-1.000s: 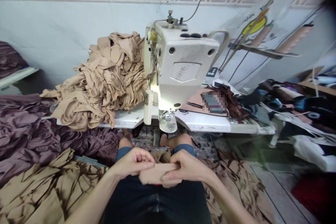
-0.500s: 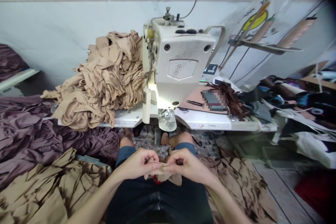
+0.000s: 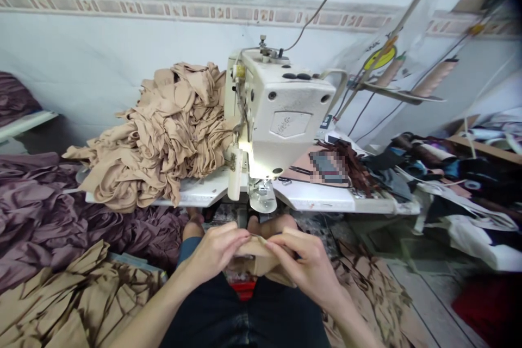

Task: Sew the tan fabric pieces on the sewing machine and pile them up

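Note:
Both hands pinch the upper edge of a beige piece of fabric [image 3: 261,262] over my lap. My left hand [image 3: 222,247] grips it at the left, fingertips pressed together. On the other side, my right hand [image 3: 304,255] has thumb and fingers closed on the same edge. Part of the cloth hangs down between the hands, and its lower folds are partly hidden. Just beyond stands a white sewing machine [image 3: 287,119], its lamp lit, with a rounded plate [image 3: 262,202] below the needle area. The hands are in front of that plate, apart from it.
A heap of beige fabric pieces [image 3: 159,130] covers the left of the machine table [image 3: 322,202]. Purple cloth [image 3: 36,212] and brown cloth [image 3: 81,293] lie at left, more brown cloth [image 3: 375,293] at right. Thread cones [image 3: 435,77] stand on a rack. Dark scraps [image 3: 338,155] lie on the table.
My hands have lifted slightly with the beige fabric, and its edge is now spread wider between them. The view has tilted up a little.

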`<state>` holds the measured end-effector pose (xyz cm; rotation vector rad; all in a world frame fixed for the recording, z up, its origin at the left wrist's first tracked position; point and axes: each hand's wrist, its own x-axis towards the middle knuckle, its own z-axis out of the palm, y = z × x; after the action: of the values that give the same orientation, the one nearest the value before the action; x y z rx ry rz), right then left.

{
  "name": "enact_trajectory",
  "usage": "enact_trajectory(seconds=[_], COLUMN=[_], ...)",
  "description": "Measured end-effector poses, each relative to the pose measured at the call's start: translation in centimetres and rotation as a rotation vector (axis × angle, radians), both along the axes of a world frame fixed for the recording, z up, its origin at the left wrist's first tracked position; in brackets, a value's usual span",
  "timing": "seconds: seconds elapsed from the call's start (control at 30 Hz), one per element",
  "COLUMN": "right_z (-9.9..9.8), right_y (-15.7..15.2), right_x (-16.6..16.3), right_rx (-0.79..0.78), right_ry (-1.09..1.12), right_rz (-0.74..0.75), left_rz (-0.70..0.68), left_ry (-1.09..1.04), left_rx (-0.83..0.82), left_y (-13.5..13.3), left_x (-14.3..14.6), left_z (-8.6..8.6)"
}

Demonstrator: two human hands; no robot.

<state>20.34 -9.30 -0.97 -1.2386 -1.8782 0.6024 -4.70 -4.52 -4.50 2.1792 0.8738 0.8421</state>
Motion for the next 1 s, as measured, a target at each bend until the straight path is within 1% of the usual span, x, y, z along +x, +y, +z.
enact_trajectory(seconds=[0.03,0.1,0.2,0.3,0.37,0.47,0.57,0.67,0.83,1.0], right_z=[0.2,0.4,0.5,0.7,0.7,0.5,0.1,0.0,-0.1,-0.7], right_y=[0.0,0.4,1.4,2.8,3.7,4.9,5.6,6.0,7.0,8.2], right_x=[0.0,0.0,0.0,0.1,0.3,0.7,1.0,1.3,1.6,1.9], right_rx=[0.030,0.074,0.088,0.040,-0.016,-0.113,-0.192,-0.205,-0.217,-0.207], right_ry=[-0.001,0.017,0.079,0.177,0.242,0.307,0.363,0.408,0.471,0.514], right_rz=[-0.014,-0.065,-0.148,-0.196,-0.218,-0.235,-0.238,-0.267,-0.286,-0.326], left_rz=[0.009,0.035,0.089,0.105,0.107,0.167,0.250,0.340,0.403,0.427], left_ry=[-0.017,-0.080,-0.171,-0.188,-0.182,-0.161,-0.127,-0.126,-0.297,-0.426], left_rx=[0.033,0.022,-0.119,-0.227,-0.257,-0.286,-0.306,-0.312,-0.280,-0.297], left_y=[0.0,0.2,0.9,2.0,2.7,3.3,3.5,3.8,4.9,6.0], left_x=[0.1,0.5,1.4,2.2,2.6,3.0,3.3,3.6,4.7,5.7], left_z=[0.0,0.3,1.2,2.4,3.1,3.7,3.8,3.9,4.1,3.5])
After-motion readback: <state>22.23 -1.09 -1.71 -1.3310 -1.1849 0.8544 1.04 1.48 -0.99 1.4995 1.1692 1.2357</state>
